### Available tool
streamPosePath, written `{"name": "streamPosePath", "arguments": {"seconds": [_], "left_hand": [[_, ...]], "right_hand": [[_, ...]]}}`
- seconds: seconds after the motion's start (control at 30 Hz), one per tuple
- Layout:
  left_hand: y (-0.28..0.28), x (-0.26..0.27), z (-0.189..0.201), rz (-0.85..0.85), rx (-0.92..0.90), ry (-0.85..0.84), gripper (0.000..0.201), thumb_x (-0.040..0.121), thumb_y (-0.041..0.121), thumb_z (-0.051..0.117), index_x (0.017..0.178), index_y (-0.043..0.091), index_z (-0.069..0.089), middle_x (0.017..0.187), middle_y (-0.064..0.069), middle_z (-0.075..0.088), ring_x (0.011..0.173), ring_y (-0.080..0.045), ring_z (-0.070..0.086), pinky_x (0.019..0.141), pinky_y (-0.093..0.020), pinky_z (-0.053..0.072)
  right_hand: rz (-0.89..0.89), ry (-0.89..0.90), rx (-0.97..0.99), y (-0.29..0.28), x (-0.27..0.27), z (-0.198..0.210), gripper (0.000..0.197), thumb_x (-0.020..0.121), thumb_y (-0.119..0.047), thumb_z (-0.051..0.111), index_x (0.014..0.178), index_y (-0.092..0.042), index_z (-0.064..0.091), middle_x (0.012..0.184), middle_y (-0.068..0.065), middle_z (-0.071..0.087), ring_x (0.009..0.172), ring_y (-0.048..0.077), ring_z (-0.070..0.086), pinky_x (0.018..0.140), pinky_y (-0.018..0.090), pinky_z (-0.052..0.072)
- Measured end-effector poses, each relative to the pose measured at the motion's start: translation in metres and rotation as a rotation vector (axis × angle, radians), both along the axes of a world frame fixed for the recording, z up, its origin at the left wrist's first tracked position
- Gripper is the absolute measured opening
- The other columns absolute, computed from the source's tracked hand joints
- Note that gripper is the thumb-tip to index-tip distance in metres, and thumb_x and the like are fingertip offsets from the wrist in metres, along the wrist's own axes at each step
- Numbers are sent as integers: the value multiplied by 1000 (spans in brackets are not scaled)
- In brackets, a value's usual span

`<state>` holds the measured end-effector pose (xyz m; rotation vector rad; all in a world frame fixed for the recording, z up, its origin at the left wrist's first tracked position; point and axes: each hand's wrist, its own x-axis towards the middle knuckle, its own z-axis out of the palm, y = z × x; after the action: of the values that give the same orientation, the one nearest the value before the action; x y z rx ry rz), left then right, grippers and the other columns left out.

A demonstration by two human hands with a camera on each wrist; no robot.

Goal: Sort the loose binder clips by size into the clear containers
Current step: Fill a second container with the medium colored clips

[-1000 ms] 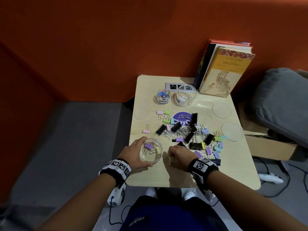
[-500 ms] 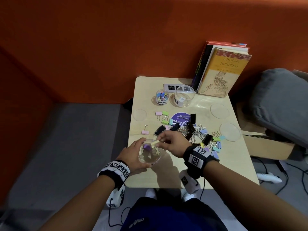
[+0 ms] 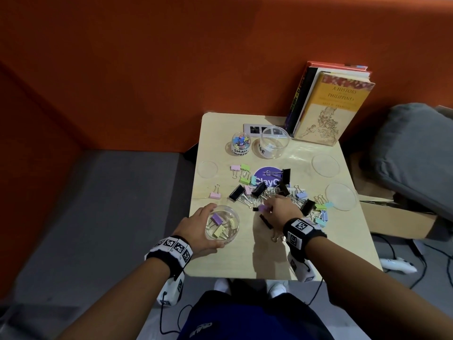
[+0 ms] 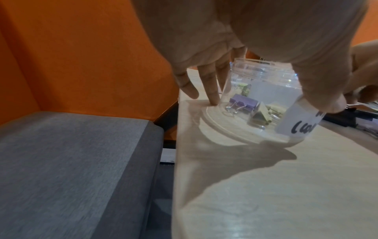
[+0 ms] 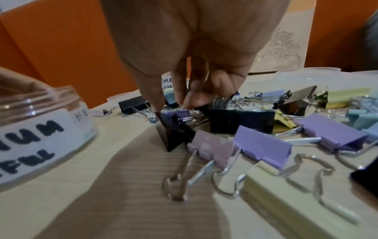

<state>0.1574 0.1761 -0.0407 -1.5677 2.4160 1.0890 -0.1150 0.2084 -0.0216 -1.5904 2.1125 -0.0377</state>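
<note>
My left hand [image 3: 212, 227] grips the clear jar [image 3: 223, 225] marked for medium colourful clips, thumb on one side and fingers on the other, near the table's front left. A purple clip [image 4: 243, 101] and a yellow clip [image 3: 220, 231] lie inside it. To the right, my right hand [image 3: 268, 207] is down on the loose pile of clips [image 3: 285, 190]. Its thumb and curled fingers pinch a purple binder clip [image 5: 181, 114] that still lies on the table. Black and pastel clips of different sizes lie around it.
At the back stand a small jar [image 3: 241, 143] of tiny clips and an empty wide jar [image 3: 274, 144]. Three clear lids [image 3: 207, 169] [image 3: 325, 165] [image 3: 340, 196] lie flat. Books [image 3: 331, 104] lean on the orange wall. A grey cushion [image 3: 411, 148] sits right of the table.
My right hand dropped the yellow clip into the jar, then moved right to the pile and closed on a purple clip. The left hand stayed on the jar.
</note>
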Motion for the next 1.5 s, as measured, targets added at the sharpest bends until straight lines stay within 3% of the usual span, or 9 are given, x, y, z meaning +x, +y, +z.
{"name": "streamPosePath", "arguments": {"seconds": [0.2,0.4,0.67,0.87,1.0,1.1,1.23,1.37,1.5], "left_hand": [[-1,-3,1,-29,-66,-49,111,57,67,80,147,34,23,145,11,45,131,-13,45,110,-40,27],[-1,-1,-2,-25,-47,-25,112,58,66,80,148,34,22,147,13,43,133,-11,42,110,-41,28],[-2,-1,0,-31,-41,-32,112,58,66,81,148,35,22,146,13,43,133,-12,43,111,-42,28],[-2,-1,2,-31,-41,-36,112,59,65,81,148,35,21,147,12,43,133,-14,43,111,-42,28],[-2,-2,3,-33,-42,-39,113,59,65,82,149,34,21,147,12,43,134,-14,42,111,-41,27],[-1,-2,4,-30,-41,-38,113,60,65,82,149,34,20,148,12,42,134,-14,42,111,-42,27],[-2,-2,3,-34,-42,-43,112,59,64,82,148,35,21,148,12,43,134,-14,42,111,-43,27],[-2,-2,4,-26,-36,-33,112,58,64,83,148,35,22,147,12,44,133,-14,44,111,-42,28],[-1,-2,3,-29,-38,-31,113,58,65,82,148,35,21,147,13,44,133,-13,43,110,-42,28]], "right_hand": [[-24,-3,19,-9,3,-4,20,83,-36,54,77,-21,66,87,0,63,76,21,59,61,27,47],[-61,-16,-47,-11,0,-12,31,88,-8,50,107,-21,71,112,4,69,98,25,64,79,28,51],[98,96,69,-16,2,-10,24,88,-33,60,109,-36,70,116,0,64,99,24,64,78,33,54],[61,68,110,-21,8,-9,16,81,-16,59,84,-28,68,98,3,67,85,25,64,65,29,50],[16,30,64,-19,9,-7,3,83,-24,59,84,-22,58,89,4,63,77,25,59,60,27,43],[-79,19,44,-16,10,-10,19,82,-32,57,93,-18,51,87,4,58,76,24,56,60,29,41],[-86,82,117,-19,11,-13,27,83,-36,55,68,-16,45,84,7,58,69,24,55,58,26,43],[-88,27,135,-19,12,-11,15,80,-29,53,83,-14,53,86,5,56,77,24,59,66,30,52],[-132,-90,74,-12,10,-6,13,73,-25,53,83,-20,57,80,2,61,73,19,60,57,25,47]]}}
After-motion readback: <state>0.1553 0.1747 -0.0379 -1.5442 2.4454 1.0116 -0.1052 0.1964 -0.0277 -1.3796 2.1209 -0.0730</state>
